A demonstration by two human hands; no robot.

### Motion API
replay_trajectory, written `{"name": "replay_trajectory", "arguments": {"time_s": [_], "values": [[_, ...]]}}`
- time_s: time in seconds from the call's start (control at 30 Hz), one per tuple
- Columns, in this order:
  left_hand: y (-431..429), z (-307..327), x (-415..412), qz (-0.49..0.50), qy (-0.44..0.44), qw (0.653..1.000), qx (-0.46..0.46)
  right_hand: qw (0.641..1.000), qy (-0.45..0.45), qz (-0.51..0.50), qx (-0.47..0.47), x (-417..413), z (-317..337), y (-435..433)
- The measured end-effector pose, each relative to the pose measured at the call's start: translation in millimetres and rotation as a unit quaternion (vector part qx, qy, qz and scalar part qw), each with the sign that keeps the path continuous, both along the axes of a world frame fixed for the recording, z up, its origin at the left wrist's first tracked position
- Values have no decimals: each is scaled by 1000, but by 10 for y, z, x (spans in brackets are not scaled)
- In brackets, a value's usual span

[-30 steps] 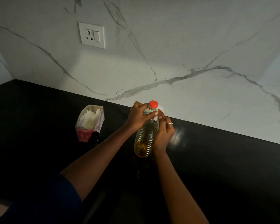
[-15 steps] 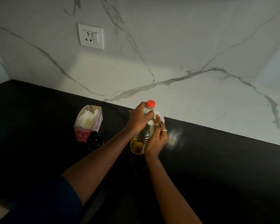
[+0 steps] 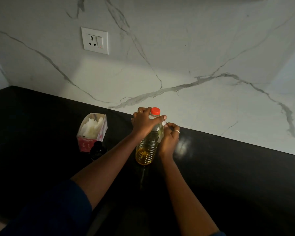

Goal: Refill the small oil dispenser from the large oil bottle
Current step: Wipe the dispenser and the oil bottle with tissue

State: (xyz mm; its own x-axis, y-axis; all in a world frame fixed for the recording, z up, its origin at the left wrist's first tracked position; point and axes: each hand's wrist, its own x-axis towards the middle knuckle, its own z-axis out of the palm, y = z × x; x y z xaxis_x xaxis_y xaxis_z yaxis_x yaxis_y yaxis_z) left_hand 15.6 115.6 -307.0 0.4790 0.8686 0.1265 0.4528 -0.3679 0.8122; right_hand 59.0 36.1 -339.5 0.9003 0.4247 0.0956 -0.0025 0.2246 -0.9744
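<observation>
Plastic large oil bottle [image 3: 147, 145], part full: ribbed, likely light and slippery. Left hand [image 3: 146, 122] grips its shoulder; right hand [image 3: 169, 139] pinches, apparently, a white scrap [image 3: 163, 123] beside it.

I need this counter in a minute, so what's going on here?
A person is working at the black counter with the large oil bottle, which stands upright, oil filling only its lower part. The left hand grips it by the neck just under the orange cap, which is on. The right hand pinches a small white scrap against the bottle's side. The small dark dispenser stands untouched to the left, beside an open tissue box.
</observation>
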Motion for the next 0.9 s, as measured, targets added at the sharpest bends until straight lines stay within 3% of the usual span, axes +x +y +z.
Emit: {"name": "replay_trajectory", "arguments": {"time_s": [0.07,0.17,0.3,0.37,0.4,0.47,0.53,0.6,0.77,0.9], "values": [[6,-44,7,-4,-42,999,-4,998,40,-3,40,-80,-59,-26],[-18,-62,-5,13,-129,991,-17,998,26,-17,52,-126,-54,-27],[-33,-22,-53,42,-115,992,41,996,-85,20,2,-6,105,17],[-29,-5,-82,39,-110,992,54,994,-98,22,-35,131,180,51],[-27,-1,-98,36,-110,992,59,997,-70,19,-26,208,206,59],[-26,-1,-120,29,-112,991,64,996,71,40,48,331,258,28],[-31,-6,-127,24,-115,991,66,963,232,82,111,410,288,-38],[-40,-8,-122,26,-110,991,77,936,297,116,148,453,298,-108],[-53,7,-108,26,-102,991,85,959,233,104,122,379,321,58],[-64,19,-103,18,-106,991,74,996,-29,86,-24,259,173,108]]}}
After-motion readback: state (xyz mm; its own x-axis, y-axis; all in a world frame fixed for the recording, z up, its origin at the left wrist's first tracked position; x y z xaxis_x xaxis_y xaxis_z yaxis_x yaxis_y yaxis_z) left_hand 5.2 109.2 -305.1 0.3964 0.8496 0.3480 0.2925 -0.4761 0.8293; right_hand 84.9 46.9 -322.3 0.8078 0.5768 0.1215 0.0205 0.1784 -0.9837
